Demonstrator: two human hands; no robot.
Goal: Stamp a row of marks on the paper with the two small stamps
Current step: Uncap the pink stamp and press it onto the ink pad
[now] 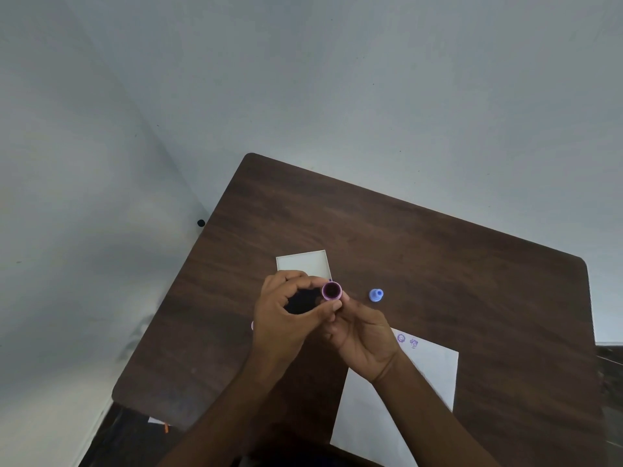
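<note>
Both hands meet above the dark wooden table (438, 264), holding a small pink-purple stamp (331, 291) whose dark round opening faces up at me. My left hand (290, 315) pinches it from the left. My right hand (364, 335) grips it from below and the right. A small blue stamp (376, 294) stands alone on the table just right of the hands. The white paper (397, 399) lies near the front edge under my right forearm, with two purple marks (407, 340) side by side near its far corner.
A white shallow box or card (303, 262) lies just beyond my hands. A sliver of something pink (252, 325) shows at my left hand's outer edge. Grey walls stand behind and left of the table.
</note>
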